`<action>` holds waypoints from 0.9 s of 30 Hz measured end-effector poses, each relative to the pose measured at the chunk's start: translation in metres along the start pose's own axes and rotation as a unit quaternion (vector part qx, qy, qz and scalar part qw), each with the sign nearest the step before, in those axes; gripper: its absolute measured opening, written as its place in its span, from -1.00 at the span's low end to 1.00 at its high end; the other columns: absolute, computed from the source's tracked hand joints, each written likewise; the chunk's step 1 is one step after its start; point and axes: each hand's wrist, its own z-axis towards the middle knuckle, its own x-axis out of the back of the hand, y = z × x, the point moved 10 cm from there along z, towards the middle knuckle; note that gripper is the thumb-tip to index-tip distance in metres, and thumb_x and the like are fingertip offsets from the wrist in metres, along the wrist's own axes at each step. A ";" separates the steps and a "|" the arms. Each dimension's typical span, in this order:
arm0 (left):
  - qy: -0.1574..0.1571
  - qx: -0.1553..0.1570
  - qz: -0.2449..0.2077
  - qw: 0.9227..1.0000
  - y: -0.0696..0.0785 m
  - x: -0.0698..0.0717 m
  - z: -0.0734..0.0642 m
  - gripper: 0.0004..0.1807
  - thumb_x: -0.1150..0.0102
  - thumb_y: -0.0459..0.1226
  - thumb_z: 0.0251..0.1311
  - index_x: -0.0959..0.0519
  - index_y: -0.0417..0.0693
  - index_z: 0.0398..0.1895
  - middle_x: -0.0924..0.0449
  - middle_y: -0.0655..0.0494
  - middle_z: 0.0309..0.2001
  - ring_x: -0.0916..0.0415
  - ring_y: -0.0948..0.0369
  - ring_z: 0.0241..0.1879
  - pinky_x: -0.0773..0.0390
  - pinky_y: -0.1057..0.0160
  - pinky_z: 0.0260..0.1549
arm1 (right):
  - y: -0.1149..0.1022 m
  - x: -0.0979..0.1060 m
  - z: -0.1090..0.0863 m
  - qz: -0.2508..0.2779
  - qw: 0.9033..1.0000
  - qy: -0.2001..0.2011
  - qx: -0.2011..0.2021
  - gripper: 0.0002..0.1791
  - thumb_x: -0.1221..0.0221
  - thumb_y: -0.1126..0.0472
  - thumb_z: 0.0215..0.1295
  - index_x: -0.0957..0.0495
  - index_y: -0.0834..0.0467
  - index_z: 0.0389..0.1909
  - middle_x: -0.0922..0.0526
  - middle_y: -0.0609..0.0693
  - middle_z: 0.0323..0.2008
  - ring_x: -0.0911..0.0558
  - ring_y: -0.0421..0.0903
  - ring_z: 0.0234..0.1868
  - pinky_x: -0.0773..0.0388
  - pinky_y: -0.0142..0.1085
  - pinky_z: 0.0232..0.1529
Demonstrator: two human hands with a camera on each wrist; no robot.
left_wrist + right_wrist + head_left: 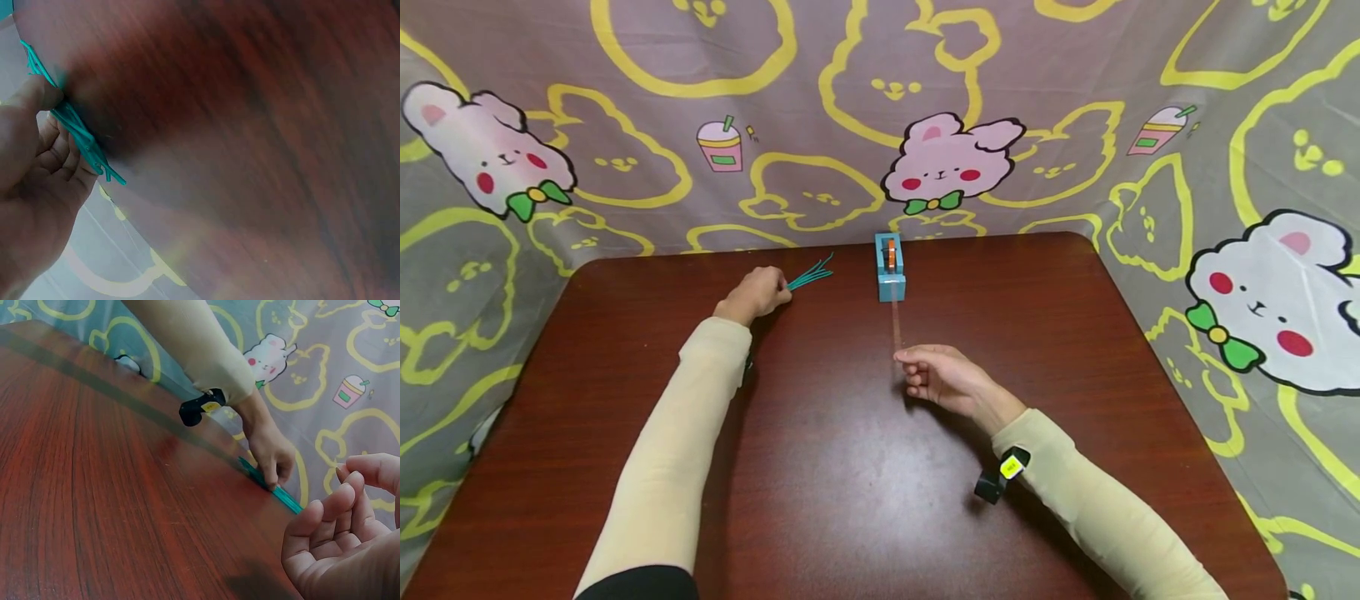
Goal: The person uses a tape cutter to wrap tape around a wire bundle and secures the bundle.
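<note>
At the table's far left, my left hand pinches a bundle of thin teal strands, perhaps wires. The left wrist view shows the strands between thumb and fingers, with loose ends sticking out both ways. A blue tape dispenser with an orange hub stands near the back edge. From it a strip of clear tape runs toward me. My right hand pinches the strip's free end between thumb and forefinger, the other fingers curled. In the right wrist view the tape itself is hard to make out beside the right hand.
The dark red-brown wooden table has rounded corners. A patterned cloth with cartoon animals hangs close behind it and along both sides. A black wrist camera sticks out below my right sleeve.
</note>
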 end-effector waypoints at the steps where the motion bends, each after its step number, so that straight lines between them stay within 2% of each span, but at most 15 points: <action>1: -0.005 -0.003 0.005 1.000 0.001 -0.001 0.000 -0.86 -0.09 -0.30 0.33 -0.55 -0.20 -0.35 -0.51 -0.02 -0.38 -0.39 0.07 -0.40 -0.40 0.09 -0.29 | 0.000 0.000 0.000 -0.001 1.000 0.000 0.001 -0.80 -0.11 0.32 0.44 -0.65 0.11 -0.37 -0.43 -0.11 -0.54 -0.40 -0.18 -0.53 -0.47 -0.33 -0.35; 4: -0.016 -0.011 0.024 1.000 0.004 -0.003 0.002 -0.77 -0.08 -0.30 0.35 -0.48 -0.15 -0.50 -0.39 0.05 -0.51 -0.29 0.11 -0.47 -0.32 0.13 -0.35 | -0.001 0.000 0.000 -0.003 1.000 0.000 0.004 -0.81 -0.11 0.32 0.44 -0.64 0.11 -0.37 -0.42 -0.11 -0.54 -0.40 -0.18 -0.53 -0.46 -0.33 -0.35; 7: -0.022 -0.019 0.042 0.999 0.006 -0.005 0.003 -0.69 -0.07 -0.29 0.38 -0.39 -0.11 -0.58 -0.29 0.07 -0.55 -0.23 0.11 -0.47 -0.27 0.13 -0.35 | -0.001 0.000 -0.001 -0.002 1.000 0.000 0.005 -0.80 -0.11 0.32 0.44 -0.65 0.12 -0.37 -0.43 -0.11 -0.54 -0.40 -0.17 -0.53 -0.46 -0.34 -0.36; 15: -0.005 -0.041 0.063 0.997 0.007 -0.006 0.002 -0.73 -0.04 -0.34 0.31 -0.31 -0.12 -0.57 -0.24 0.02 -0.52 -0.22 0.06 -0.41 -0.29 0.10 -0.30 | -0.002 -0.001 -0.002 0.000 1.000 0.001 0.009 -0.77 -0.11 0.32 0.44 -0.67 0.10 -0.40 -0.43 -0.11 -0.55 -0.40 -0.16 -0.54 -0.46 -0.34 -0.37; 20: -0.005 -0.049 0.065 0.997 0.008 -0.006 -0.002 -0.78 -0.01 -0.33 0.31 -0.31 -0.15 -0.50 -0.27 0.00 -0.47 -0.25 0.05 -0.38 -0.32 0.08 -0.28 | -0.004 -0.001 -0.003 -0.002 1.000 0.002 0.011 -0.77 -0.11 0.33 0.45 -0.67 0.11 -0.39 -0.43 -0.11 -0.55 -0.40 -0.17 -0.54 -0.46 -0.34 -0.37; 27: -0.014 -0.029 0.053 0.998 0.007 0.000 -0.016 -0.85 0.05 -0.26 0.44 -0.39 -0.19 -0.21 -0.48 -0.05 -0.37 -0.40 0.03 -0.36 -0.39 0.05 -0.24 | -0.007 0.000 -0.004 -0.002 1.000 0.003 0.014 -0.78 -0.11 0.32 0.44 -0.68 0.11 -0.37 -0.44 -0.11 -0.54 -0.40 -0.17 -0.54 -0.46 -0.34 -0.37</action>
